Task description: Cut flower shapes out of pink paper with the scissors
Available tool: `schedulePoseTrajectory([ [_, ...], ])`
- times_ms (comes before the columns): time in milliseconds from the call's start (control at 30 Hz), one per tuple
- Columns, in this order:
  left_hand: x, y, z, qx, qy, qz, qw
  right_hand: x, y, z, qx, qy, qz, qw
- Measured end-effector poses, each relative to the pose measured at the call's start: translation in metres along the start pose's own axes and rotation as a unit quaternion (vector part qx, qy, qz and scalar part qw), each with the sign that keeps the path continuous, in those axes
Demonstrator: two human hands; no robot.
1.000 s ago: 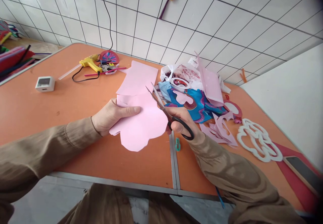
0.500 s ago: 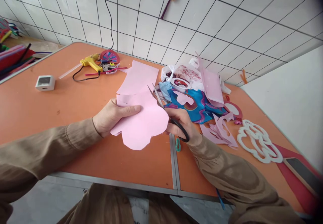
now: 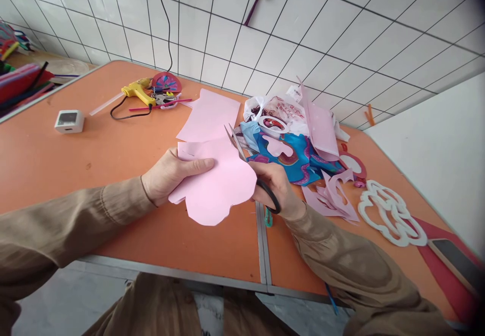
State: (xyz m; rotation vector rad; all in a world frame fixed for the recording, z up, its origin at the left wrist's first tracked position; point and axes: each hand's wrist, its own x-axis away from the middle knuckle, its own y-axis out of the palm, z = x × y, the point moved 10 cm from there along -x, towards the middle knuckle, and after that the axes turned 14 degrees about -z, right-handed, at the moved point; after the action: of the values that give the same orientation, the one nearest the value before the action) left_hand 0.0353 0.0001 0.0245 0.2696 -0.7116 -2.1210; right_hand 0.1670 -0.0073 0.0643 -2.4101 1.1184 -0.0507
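A piece of pink paper (image 3: 215,189) with a scalloped, cloud-like lower edge is held above the orange table, my left hand (image 3: 170,174) closed on its left side with the thumb on top. It seems to be more than one layer at the left corner. My right hand (image 3: 278,187) grips scissors (image 3: 269,194) by their black handles. Their metal blades stand slightly apart at the paper's upper right edge. Behind lies another pink sheet (image 3: 212,113) on the table.
A yellow glue gun (image 3: 138,92) and a small white box (image 3: 69,121) lie at the left. Plastic bags and blue patterned fabric (image 3: 299,149) are heaped behind my right hand. Pink scraps (image 3: 329,199), white cloud-shaped outlines (image 3: 390,214) and a phone (image 3: 454,262) lie to the right.
The view has shifted slightly. Both hands keep their hold on the paper and the scissors; the scissor handles and blades have turned a little.
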Motion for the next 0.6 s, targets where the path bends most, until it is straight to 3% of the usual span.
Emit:
schedulePoseTrajectory([
  [600, 0.0013, -0.0016, -0.0001, -0.008, 0.0, 0.015, 1.0, -0.0006, -0.0011, -0.0058, 0.0, -0.014, 0.004, 1.0],
])
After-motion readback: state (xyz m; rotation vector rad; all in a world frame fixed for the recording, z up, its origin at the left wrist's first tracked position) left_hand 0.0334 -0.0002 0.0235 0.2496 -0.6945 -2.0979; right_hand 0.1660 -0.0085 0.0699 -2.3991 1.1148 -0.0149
